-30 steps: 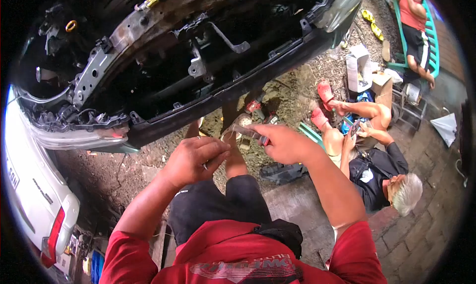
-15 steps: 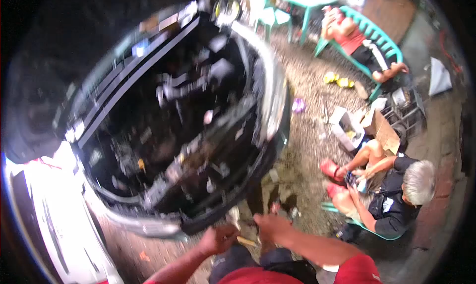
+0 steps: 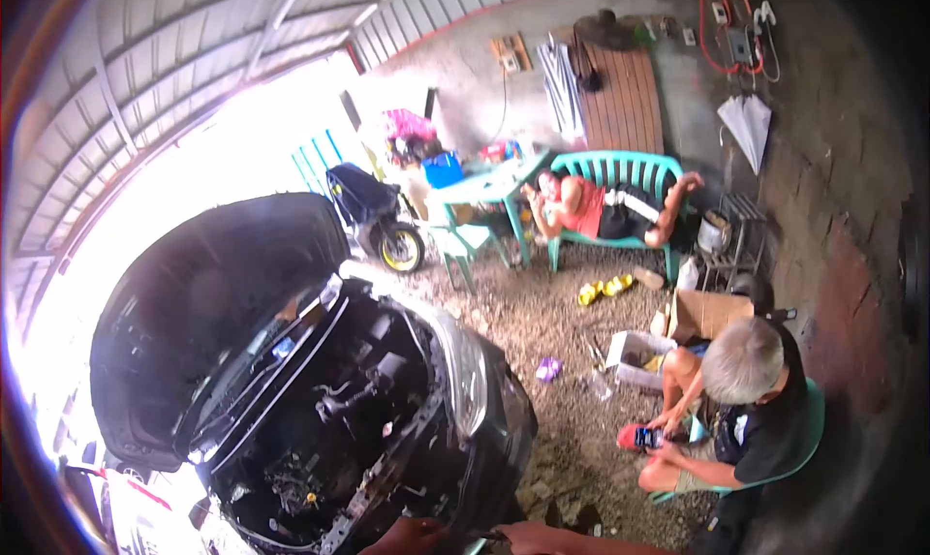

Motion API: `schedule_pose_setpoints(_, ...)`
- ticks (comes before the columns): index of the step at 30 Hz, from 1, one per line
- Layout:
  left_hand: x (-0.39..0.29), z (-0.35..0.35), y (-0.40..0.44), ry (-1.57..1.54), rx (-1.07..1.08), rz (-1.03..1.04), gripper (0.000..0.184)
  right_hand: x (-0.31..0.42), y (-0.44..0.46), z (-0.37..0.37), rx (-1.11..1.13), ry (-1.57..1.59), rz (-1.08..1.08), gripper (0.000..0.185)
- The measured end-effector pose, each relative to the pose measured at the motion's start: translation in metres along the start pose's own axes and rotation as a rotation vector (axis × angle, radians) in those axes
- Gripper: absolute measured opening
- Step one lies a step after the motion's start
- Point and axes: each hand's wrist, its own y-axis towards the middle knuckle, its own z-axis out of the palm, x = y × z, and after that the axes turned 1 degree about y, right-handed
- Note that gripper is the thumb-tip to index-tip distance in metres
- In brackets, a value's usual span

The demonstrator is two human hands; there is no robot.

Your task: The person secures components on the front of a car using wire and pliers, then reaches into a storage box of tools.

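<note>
At the bottom edge, my left hand (image 3: 415, 534) is closed and partly cut off, close to the front of a dark car (image 3: 484, 458) with its hood (image 3: 232, 303) raised. To its right, my right hand (image 3: 533, 538) is closed too, fingers pressed together. Something thin and dark seems to run between the two hands, but it is too small to name. The open engine bay (image 3: 329, 429) lies just beyond them, with wiring and bare metal parts showing.
To the right, a person (image 3: 746, 410) sits on a green chair with a phone. Another person (image 3: 591, 206) lies on a green bench (image 3: 630, 168). A white box (image 3: 635, 361), a cardboard box (image 3: 707, 313), a green table (image 3: 484, 182) and a motorbike (image 3: 378, 216) stand around the gravel floor.
My view has tilted up, bringing in the roof and back wall. My hands now sit lower in view, partly cut off by the bottom edge; both stay closed.
</note>
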Motion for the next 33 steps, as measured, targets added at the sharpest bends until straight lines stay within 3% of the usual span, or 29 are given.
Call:
schedule_pose_setpoints(4,-0.002,-0.002,0.002,-0.249,0.025,0.010,0.026,-0.076,-0.024,0.009,-0.115,0.273,0.214,0.048)
schedule_pose_setpoints(6,-0.014,-0.003,0.009,-0.171,-0.028,0.046,0.026,-0.068,-0.046,-0.024,-0.138,0.202,0.257,0.046)
schedule_pose_setpoints(9,-0.034,-0.010,0.023,0.183,-0.156,0.196,0.027,-0.039,-0.077,-0.094,-0.159,0.014,0.320,0.036)
schedule_pose_setpoints(11,-0.043,-0.026,0.029,0.673,-0.249,0.477,0.028,-0.017,-0.096,-0.118,-0.195,0.043,0.285,0.033)
schedule_pose_setpoints(13,-0.075,-0.045,0.014,0.881,-0.364,0.633,0.028,0.007,-0.099,-0.155,-0.248,-0.010,0.231,0.029)
schedule_pose_setpoints(15,-0.117,-0.049,-0.026,0.637,-0.383,0.434,0.022,0.021,-0.102,-0.167,-0.234,0.028,0.194,0.027)
schedule_pose_setpoints(16,-0.129,-0.054,-0.038,0.431,-0.520,0.551,0.017,0.030,-0.096,-0.180,-0.234,0.118,0.152,0.028)
schedule_pose_setpoints(17,-0.141,-0.061,-0.050,0.415,-0.523,0.519,0.017,0.054,-0.097,-0.192,-0.276,0.051,0.112,0.032)
schedule_pose_setpoints(19,-0.157,-0.071,-0.072,0.580,-0.620,0.775,0.008,0.106,-0.104,-0.208,-0.295,-0.020,0.071,0.036)
schedule_pose_setpoints(26,-0.166,-0.087,-0.113,0.604,-0.642,0.790,0.009,0.194,-0.075,-0.226,-0.200,-0.181,-0.288,0.060)
schedule_pose_setpoints(27,-0.166,-0.089,-0.118,0.622,-0.623,0.793,0.019,0.202,-0.072,-0.223,-0.163,-0.246,-0.339,0.063)
schedule_pose_setpoints(28,-0.164,-0.090,-0.123,0.639,-0.603,0.796,0.031,0.213,-0.069,-0.219,-0.156,-0.246,-0.340,0.063)
schedule_pose_setpoints(30,-0.160,-0.093,-0.127,0.669,-0.625,0.816,0.033,0.237,-0.062,-0.218,-0.024,-0.291,-0.183,0.065)
schedule_pose_setpoints(33,-0.155,-0.093,-0.135,0.730,-0.637,0.828,0.036,0.251,-0.057,-0.212,0.010,-0.256,-0.201,0.065)
